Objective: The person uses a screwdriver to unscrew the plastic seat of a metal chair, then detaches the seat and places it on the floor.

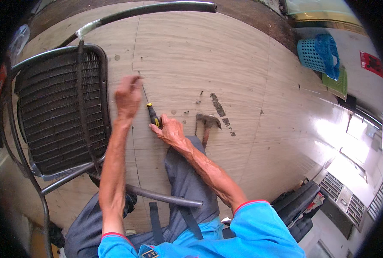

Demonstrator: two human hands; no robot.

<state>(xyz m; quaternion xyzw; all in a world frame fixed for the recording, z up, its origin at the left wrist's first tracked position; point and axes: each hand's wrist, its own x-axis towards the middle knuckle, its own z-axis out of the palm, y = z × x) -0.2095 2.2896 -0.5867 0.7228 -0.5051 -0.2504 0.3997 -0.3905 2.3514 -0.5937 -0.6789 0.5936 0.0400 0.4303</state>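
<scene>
In my right hand (172, 131) is the black-and-yellow handle of a screwdriver (153, 117); its thin shaft points away from me. My left hand (128, 95) is curled near the screwdriver's tip and blurred by motion. A small thin dark piece shows at its fingertips, too small to name. Just right of my right hand, a hammer (207, 122) with a wooden handle lies by my knee. Several small screws (198, 102) are scattered on the floor beyond it. Close on my left is a tipped metal-framed chair (62, 107) with a dark woven panel.
Bent chair tubing (157, 9) reaches across the far floor, and another tube (165, 197) crosses over my legs. Dark scraped patches (217, 105) mark the pale floor (238, 64). A blue basket (312, 53) stands at the far right, above a green container (335, 81).
</scene>
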